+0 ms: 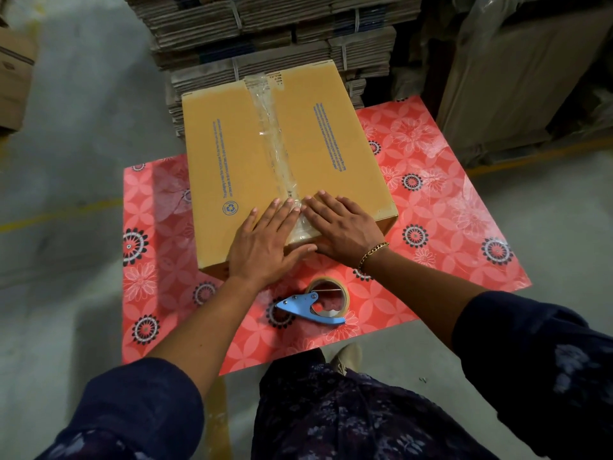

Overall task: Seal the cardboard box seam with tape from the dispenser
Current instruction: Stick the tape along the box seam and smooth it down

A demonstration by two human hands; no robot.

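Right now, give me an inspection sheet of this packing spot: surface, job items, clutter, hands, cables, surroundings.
Surface: pink floral-patterned sheet laid on a grey concrete floor.
Job's things: brown cardboard box on the sheet, clear tape strip run along its centre seam; blue-handled tape dispenser lying on the sheet near the person, apart from the box.
Clutter: nothing seen.
Grippers: left hand and right hand both flat and open, pressing the tape at the box's near edge; gold chain bracelet on the right wrist.
Cables: nothing seen.
Surroundings: strapped stacks of flattened cardboard behind the box.
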